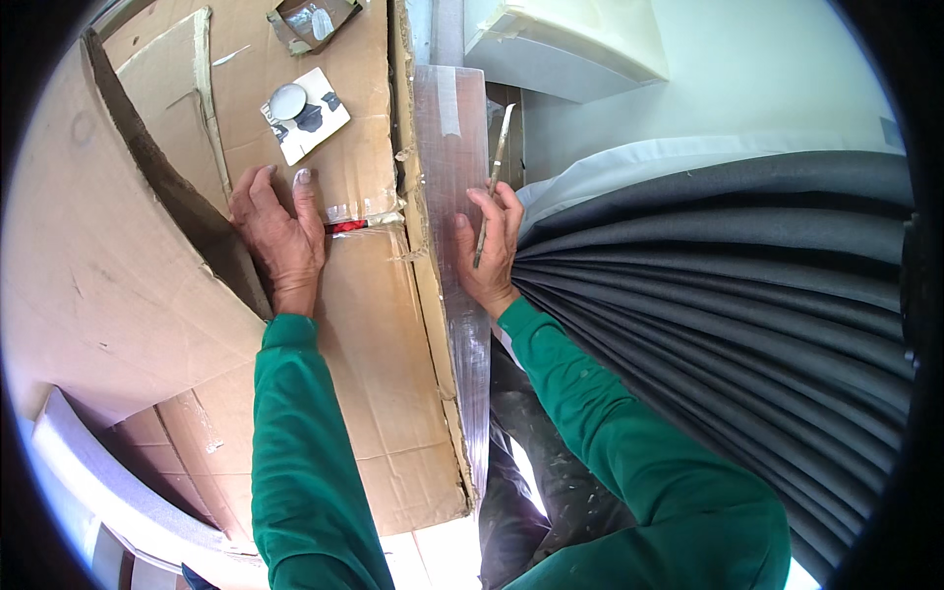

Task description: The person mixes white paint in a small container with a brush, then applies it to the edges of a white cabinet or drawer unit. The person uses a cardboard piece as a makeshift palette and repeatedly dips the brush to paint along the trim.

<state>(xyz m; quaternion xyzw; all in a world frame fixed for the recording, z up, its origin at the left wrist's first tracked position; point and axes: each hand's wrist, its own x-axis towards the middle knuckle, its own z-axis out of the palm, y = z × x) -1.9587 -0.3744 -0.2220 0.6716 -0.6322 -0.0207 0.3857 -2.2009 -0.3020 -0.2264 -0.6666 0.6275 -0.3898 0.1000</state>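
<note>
My left hand [279, 232] lies with fingers apart on the brown cardboard [383, 324], holding nothing that shows. Just right of it, a strip of red [346, 226] shows through a gap in the cardboard. In my right hand [490, 240] is a thin paintbrush [501, 151], its pale tip pointing up and away from me. That hand is over a plastic-wrapped panel [461, 162] beside the cardboard's edge. Beyond my left hand, a white card [310, 133] with dark patches lies on the cardboard, and a small round grey-white lid or dish [287, 101] rests on it.
A small open box [316, 23] stands at the far end of the cardboard. A raised cardboard flap [118, 243] rises on the left. Gathered dark grey curtain [723, 273] fills the right side, below a pale wall [745, 88] and a boxy white ledge [568, 51].
</note>
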